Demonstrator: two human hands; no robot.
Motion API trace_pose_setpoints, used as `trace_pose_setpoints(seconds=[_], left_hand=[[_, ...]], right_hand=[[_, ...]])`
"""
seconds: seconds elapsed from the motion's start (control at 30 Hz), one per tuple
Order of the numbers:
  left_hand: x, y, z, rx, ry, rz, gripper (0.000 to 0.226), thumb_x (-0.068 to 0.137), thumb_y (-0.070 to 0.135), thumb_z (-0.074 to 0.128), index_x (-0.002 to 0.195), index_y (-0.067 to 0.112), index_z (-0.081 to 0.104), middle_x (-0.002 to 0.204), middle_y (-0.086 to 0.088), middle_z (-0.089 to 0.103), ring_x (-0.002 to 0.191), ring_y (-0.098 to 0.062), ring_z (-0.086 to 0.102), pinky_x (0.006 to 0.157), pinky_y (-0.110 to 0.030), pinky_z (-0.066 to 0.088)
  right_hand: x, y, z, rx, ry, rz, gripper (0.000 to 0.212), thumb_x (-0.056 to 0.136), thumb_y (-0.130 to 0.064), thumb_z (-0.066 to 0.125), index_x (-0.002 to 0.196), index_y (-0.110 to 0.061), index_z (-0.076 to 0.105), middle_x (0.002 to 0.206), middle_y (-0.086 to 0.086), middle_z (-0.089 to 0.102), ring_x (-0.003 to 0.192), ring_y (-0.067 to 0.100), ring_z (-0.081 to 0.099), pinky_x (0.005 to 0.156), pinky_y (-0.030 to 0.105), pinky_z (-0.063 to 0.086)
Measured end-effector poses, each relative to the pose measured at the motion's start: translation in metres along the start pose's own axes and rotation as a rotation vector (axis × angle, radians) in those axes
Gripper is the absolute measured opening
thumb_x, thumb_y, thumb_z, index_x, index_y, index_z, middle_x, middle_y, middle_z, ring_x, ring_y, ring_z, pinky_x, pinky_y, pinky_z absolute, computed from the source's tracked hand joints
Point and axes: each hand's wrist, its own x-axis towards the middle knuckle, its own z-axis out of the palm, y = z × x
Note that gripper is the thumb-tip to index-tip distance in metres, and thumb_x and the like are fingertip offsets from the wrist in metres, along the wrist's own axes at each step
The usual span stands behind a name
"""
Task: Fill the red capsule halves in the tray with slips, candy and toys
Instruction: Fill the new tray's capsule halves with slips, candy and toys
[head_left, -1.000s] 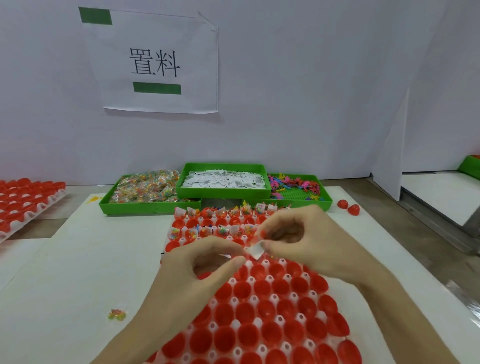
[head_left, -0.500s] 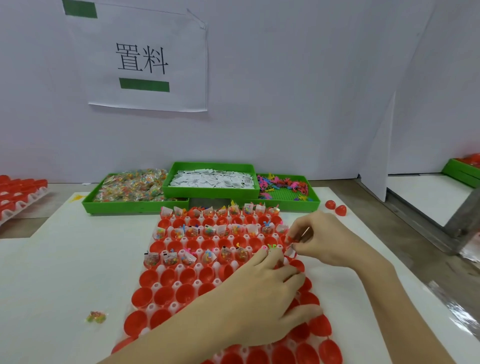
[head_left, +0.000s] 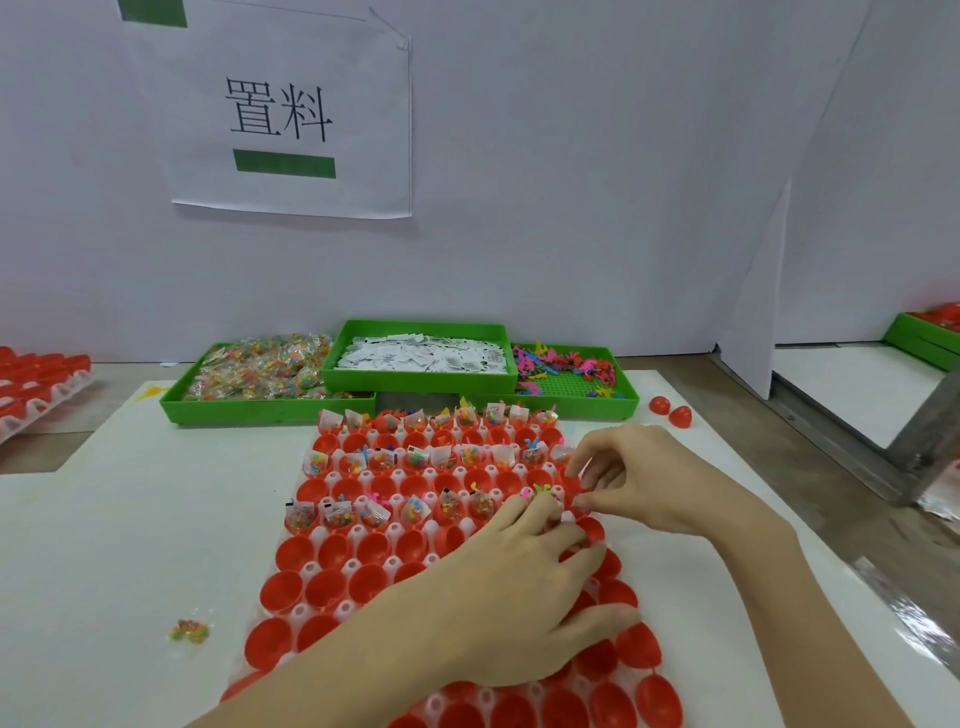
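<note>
A white tray (head_left: 353, 565) of red capsule halves (head_left: 332, 587) lies in the middle of the white mat. Its far rows hold filled halves (head_left: 337, 512) with candy, slips and small toys; the near rows stand empty. My left hand (head_left: 524, 577) rests flat on the tray's right part, fingers spread, fingertips beside a green toy. My right hand (head_left: 634, 478) hovers at the tray's right edge, index and thumb curled at the rim of a red half; whatever sits between them is hidden.
Three green bins stand behind the tray: candy packets (head_left: 260, 371), white slips (head_left: 421, 358), coloured toys (head_left: 566, 366). A loose candy packet (head_left: 189, 631) lies on the mat at left, two red halves (head_left: 670, 410) at right. Another capsule tray (head_left: 36, 379) sits far left; a metal frame (head_left: 924, 441) is at right.
The hands parted from holding a slip together over the tray's middle. My right hand carried it to the tray's right edge; my left hand settled flat on the tray.
</note>
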Motion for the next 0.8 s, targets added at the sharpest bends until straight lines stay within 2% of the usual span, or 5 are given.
trace_pose_setpoints(seconds=[0.13, 0.3, 0.5, 0.67, 0.8], left_hand=[[0.000, -0.001, 0.001, -0.023, -0.009, 0.001, 0.075, 0.105, 0.065, 0.013, 0.156, 0.014, 0.036, 0.153, -0.001, 0.043, 0.135, -0.023, 0.023, 0.115, -0.038, 0.014], [0.001, 0.000, 0.002, -0.006, 0.004, 0.001, 0.076, 0.105, 0.065, 0.011, 0.153, 0.013, 0.040, 0.150, -0.001, 0.046, 0.132, -0.024, 0.025, 0.114, -0.040, 0.016], [0.001, 0.002, 0.003, 0.029, 0.063, -0.003, 0.077, 0.104, 0.064, 0.008, 0.141, 0.012, 0.052, 0.137, -0.001, 0.056, 0.124, -0.023, 0.033, 0.108, -0.037, 0.018], [0.003, 0.003, 0.000, 0.015, 0.057, -0.017, 0.075, 0.106, 0.063, 0.011, 0.139, 0.011, 0.054, 0.134, -0.001, 0.058, 0.121, -0.022, 0.031, 0.104, -0.036, 0.017], [0.003, 0.004, -0.004, -0.010, 0.022, -0.027, 0.072, 0.107, 0.061, 0.013, 0.133, 0.009, 0.056, 0.134, -0.003, 0.058, 0.121, -0.023, 0.032, 0.105, -0.040, 0.022]], right_hand=[[0.000, 0.001, -0.003, 0.047, -0.018, -0.024, 0.008, 0.086, -0.016, 0.081, 0.091, -0.022, 0.079, 0.083, -0.009, 0.077, 0.078, 0.000, 0.072, 0.082, 0.023, 0.060], [0.002, 0.000, 0.000, -0.005, 0.018, -0.015, 0.017, 0.088, -0.018, 0.078, 0.081, -0.034, 0.077, 0.081, -0.014, 0.075, 0.078, -0.004, 0.068, 0.068, 0.013, 0.053], [0.005, 0.001, 0.007, 0.043, 0.019, 0.050, 0.011, 0.083, -0.013, 0.080, 0.086, -0.022, 0.075, 0.080, -0.003, 0.074, 0.075, 0.007, 0.070, 0.073, 0.021, 0.058], [0.008, -0.002, 0.014, 0.027, 0.047, 0.073, 0.012, 0.080, -0.013, 0.085, 0.077, -0.020, 0.076, 0.074, -0.004, 0.073, 0.067, 0.004, 0.068, 0.064, 0.013, 0.055], [0.004, -0.002, 0.010, 0.012, 0.022, 0.052, 0.011, 0.081, -0.016, 0.085, 0.076, -0.023, 0.078, 0.076, -0.006, 0.075, 0.072, 0.006, 0.070, 0.072, 0.023, 0.060]])
